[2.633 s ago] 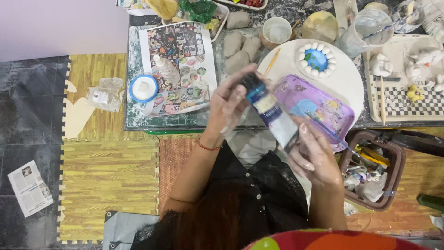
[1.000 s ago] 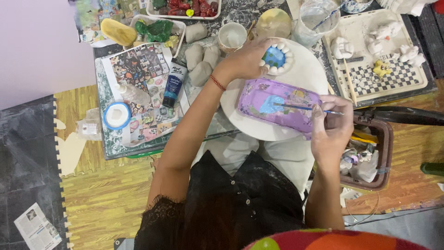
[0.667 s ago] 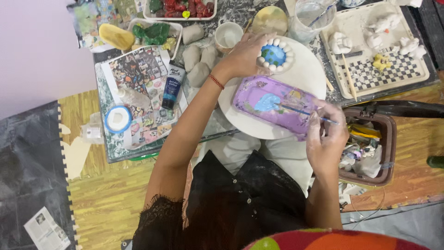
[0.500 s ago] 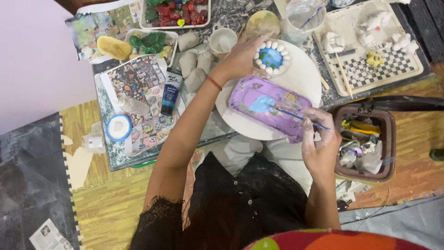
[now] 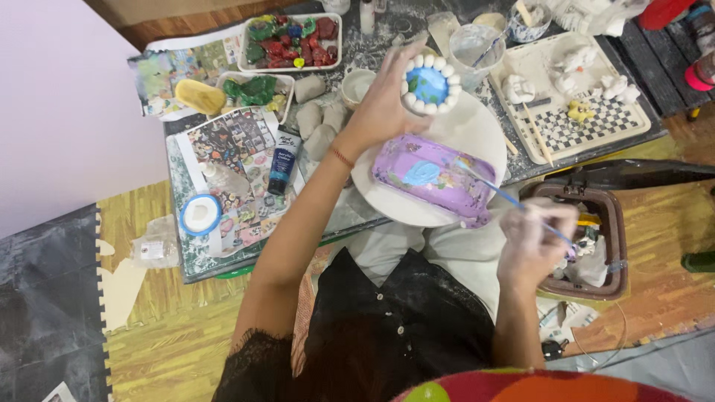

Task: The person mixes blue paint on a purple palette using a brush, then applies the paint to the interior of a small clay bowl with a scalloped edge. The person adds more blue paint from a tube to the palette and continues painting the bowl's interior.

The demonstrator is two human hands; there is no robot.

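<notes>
Head view: purple slab [image 5: 436,179] with blue patch, brush [image 5: 514,201] pinched in right hand [image 5: 532,238] grip, left hand [image 5: 383,104] clasping palette [image 5: 428,84].

**What the view withholds**

Right hand [image 5: 530,237]: motion-blurred; its grip on the thin blue brush [image 5: 514,201] cannot be made out, and the brush tip is lost against the purple clay piece [image 5: 432,177].
Left hand [image 5: 387,104]: covers the near side of the round paint palette [image 5: 428,84]; fingers behind it unseen.
Brown bin [image 5: 588,238]: contents a jumble, too small to sort; part hidden by the right hand.
Table [image 5: 357,216]: far end cut by top edge.
Red bottle [image 5: 663,11] at top right: cropped.
</notes>
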